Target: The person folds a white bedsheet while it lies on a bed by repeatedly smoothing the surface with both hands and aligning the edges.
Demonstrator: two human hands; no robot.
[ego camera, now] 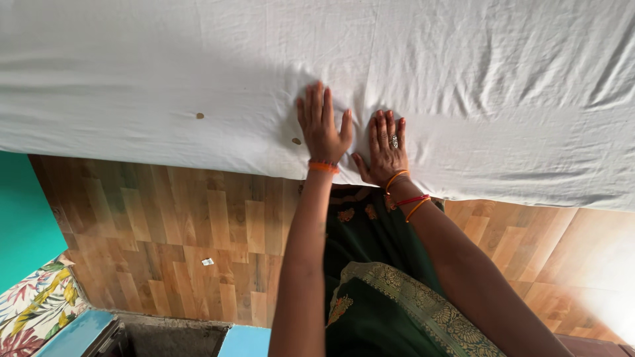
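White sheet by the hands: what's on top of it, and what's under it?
On the white sheet lie both hands, flat and side by side: left hand, right hand with a ring. Two small brown spots mark it. Whatever lies beneath is fully covered.

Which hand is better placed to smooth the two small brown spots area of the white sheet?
Probably the left hand. It lies flat on the white sheet, next to the nearer brown spot; the other spot lies further left. The right hand rests farther away.

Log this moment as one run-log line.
left hand: flat on white sheet | right hand: flat on sheet beside it, ring on finger | sheet: wrinkled, small brown spots | floor: wood-pattern
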